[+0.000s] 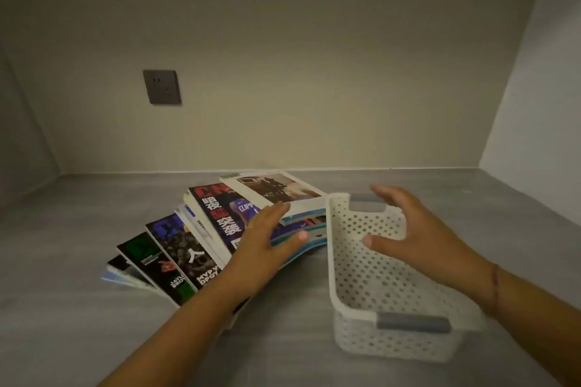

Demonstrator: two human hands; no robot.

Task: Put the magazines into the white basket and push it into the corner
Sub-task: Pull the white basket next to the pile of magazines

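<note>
Several magazines (201,239) lie fanned out in a slanted pile on the grey surface, left of centre. The top one (276,190) has a pale cover with a dark photo. My left hand (267,239) rests flat on the pile, fingers over the covers and thumb against the page edges on the right. The white perforated basket (371,280) with grey handles stands empty to the right of the pile, touching it. My right hand (405,229) hovers over the basket's inside with fingers spread, holding nothing.
A dark wall socket (162,87) sits on the back wall at the left. The grey surface (63,261) meets the back wall, with a corner at far left and another at far right where a lighter side wall (540,104) stands.
</note>
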